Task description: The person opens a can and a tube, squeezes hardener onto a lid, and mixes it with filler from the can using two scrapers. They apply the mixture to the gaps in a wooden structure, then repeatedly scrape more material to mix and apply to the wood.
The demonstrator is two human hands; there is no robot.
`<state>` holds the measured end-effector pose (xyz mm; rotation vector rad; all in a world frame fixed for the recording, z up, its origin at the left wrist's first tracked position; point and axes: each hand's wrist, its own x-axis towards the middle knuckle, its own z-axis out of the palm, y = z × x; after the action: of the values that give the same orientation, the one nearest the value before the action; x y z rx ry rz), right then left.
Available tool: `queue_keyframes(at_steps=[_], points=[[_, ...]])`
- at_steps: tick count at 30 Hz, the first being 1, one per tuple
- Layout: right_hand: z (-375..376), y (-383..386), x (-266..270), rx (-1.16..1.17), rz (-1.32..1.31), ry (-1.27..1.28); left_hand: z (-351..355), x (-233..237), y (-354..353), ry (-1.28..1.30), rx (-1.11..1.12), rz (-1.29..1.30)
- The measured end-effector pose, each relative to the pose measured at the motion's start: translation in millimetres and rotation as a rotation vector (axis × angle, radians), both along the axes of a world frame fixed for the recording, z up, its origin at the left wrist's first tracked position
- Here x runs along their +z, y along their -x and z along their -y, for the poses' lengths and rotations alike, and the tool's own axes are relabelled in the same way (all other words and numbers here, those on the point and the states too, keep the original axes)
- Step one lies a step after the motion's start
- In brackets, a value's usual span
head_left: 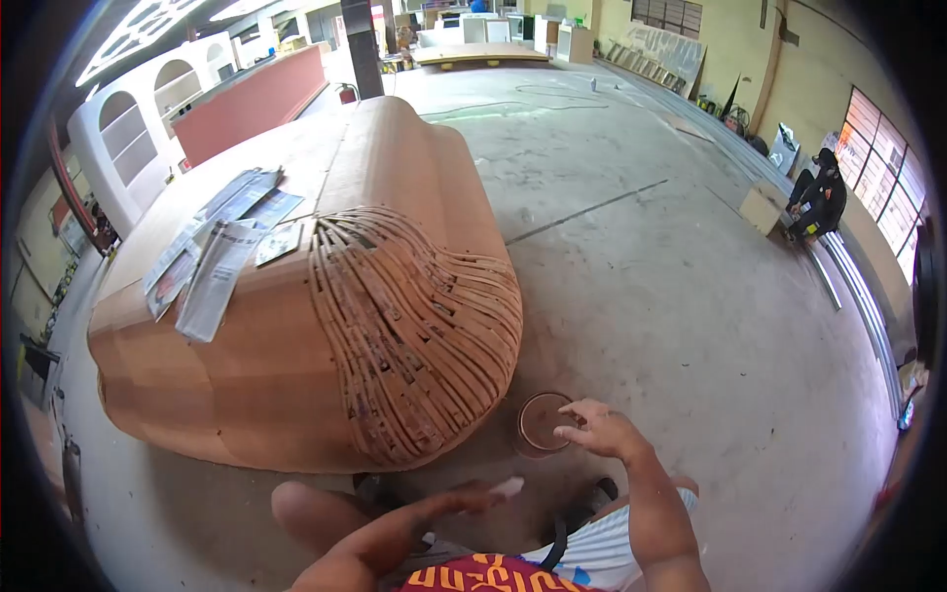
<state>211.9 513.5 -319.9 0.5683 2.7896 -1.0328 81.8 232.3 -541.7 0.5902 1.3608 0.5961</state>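
My right hand (598, 430) is over the right rim of a round, shallow, reddish-brown container (541, 424) on the floor. Its thumb and fingers are apart, and nothing shows between them. My left hand (472, 499), low in front of my lap, is closed on a small whitish piece (508, 487) that sticks out past the fingers. What kind of thing this piece is, I cannot make out. Close in front stands a large, rounded, wood-coloured form (237, 385), its near right corner covered by curving strips (414, 345) with dark gaps between them.
Newspaper sheets (219, 266) lie on top of the form. A person in dark clothes (821, 197) sits at the right beside a box (762, 208) and long metal bars (858, 286). A red-sided counter (252, 104) and white arched shelves (123, 138) stand behind at left.
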Motion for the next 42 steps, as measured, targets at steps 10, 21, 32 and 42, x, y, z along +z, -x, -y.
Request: queue_keyframes(at_steps=[10,21,32,42], points=[[102,1,36,0.154,-0.238,0.448,29,199,-7,-0.591,0.491,-0.458],[126,14,48,0.035,-0.311,0.854,46,235,-16,-0.638,0.508,-0.913],[172,-6,-27,-0.090,0.024,0.990,77,145,-47,-0.407,0.736,-0.263],[20,28,7,-0.367,-0.254,0.185,43,207,42,-0.524,0.718,-0.447]])
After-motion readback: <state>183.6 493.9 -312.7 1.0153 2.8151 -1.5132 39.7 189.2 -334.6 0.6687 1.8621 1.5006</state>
